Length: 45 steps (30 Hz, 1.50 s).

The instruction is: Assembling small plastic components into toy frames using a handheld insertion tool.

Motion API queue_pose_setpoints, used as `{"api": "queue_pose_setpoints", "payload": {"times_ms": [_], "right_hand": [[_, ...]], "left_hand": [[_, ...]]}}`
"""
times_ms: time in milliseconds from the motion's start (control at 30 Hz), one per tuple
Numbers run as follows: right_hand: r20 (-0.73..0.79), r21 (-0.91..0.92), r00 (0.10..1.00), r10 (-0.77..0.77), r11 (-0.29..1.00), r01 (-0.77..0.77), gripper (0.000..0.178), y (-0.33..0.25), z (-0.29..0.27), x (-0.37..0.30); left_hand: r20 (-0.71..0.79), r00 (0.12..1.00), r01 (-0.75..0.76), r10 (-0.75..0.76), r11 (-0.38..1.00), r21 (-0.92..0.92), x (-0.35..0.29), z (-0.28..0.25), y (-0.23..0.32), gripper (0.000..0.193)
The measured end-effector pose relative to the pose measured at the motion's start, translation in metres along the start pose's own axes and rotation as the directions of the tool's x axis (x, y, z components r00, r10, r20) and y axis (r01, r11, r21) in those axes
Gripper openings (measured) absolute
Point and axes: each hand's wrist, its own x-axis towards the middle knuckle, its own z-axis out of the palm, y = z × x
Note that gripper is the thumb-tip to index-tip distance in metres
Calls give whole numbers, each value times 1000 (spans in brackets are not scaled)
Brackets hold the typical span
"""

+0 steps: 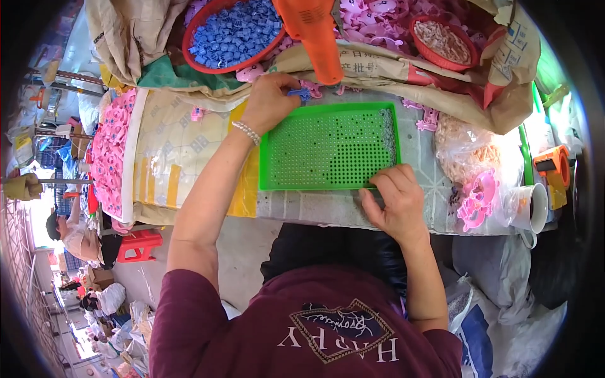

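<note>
A green perforated tray (302, 186) lies in front of me, with small dark pieces in many of its holes and a heap of tiny grey pieces (389, 135) along its right side. At the tray's far left corner, my left hand (270, 104) is closed on a small blue plastic piece (303, 94). My right hand (398, 200) is at the near right edge, fingers curled with thumb and forefinger close together; anything between them is too small to make out. An orange power tool (318, 44) hangs above the far side of the tray.
Beyond stand a red basket of blue pieces (236, 34) and a red basket of pale pieces (442, 44), among pink plastic parts (372, 25). Pink pieces (115, 157) fill the left side. A white mug (531, 208) and pink part (479, 200) are at right. Another person (79, 236) is far left.
</note>
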Motion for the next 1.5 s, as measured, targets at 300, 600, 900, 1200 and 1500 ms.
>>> {"api": "queue_pose_setpoints", "payload": {"times_ms": [300,600,900,1200,1500], "right_hand": [[-22,-35,1000,-10,999,9,18,-6,2,3],[1,-39,1000,-24,999,24,17,-3,-3,4],[-1,-6,1000,-14,1000,14,19,7,3,-3],[-6,-6,1000,-13,1000,12,20,8,0,-3],[-57,5,998,-28,1000,28,20,10,2,-7]], "left_hand": [[-162,974,-151,155,988,42,5,19,-16,30],[-223,967,-125,122,992,-1,2,31,-11,32],[-241,957,-151,163,986,68,-22,24,30,31],[-135,708,-702,693,711,-31,-49,72,107,21],[333,777,-620,534,740,262,33,125,136,18]]}}
